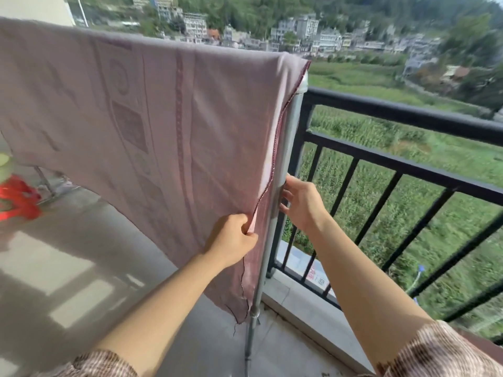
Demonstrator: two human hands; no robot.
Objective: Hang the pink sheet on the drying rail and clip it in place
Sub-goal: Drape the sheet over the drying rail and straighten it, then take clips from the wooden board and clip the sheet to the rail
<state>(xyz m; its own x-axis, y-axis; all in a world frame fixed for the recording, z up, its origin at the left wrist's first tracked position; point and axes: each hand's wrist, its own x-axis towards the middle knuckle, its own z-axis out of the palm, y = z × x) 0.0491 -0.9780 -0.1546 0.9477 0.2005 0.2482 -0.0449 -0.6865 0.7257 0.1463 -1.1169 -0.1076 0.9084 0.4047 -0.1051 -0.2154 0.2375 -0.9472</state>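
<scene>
Pink sheet is draped already; left hand pinches its side edge, right hand spread against the post. Better pull the edge down evenly.

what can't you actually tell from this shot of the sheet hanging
Head view: the rail's top bar, covered by the pink sheet.
What the right hand holds, if anything: fingertips blur into the post.
The red thing: blurred, cut off by the left edge.
Clips: none in view.
</scene>
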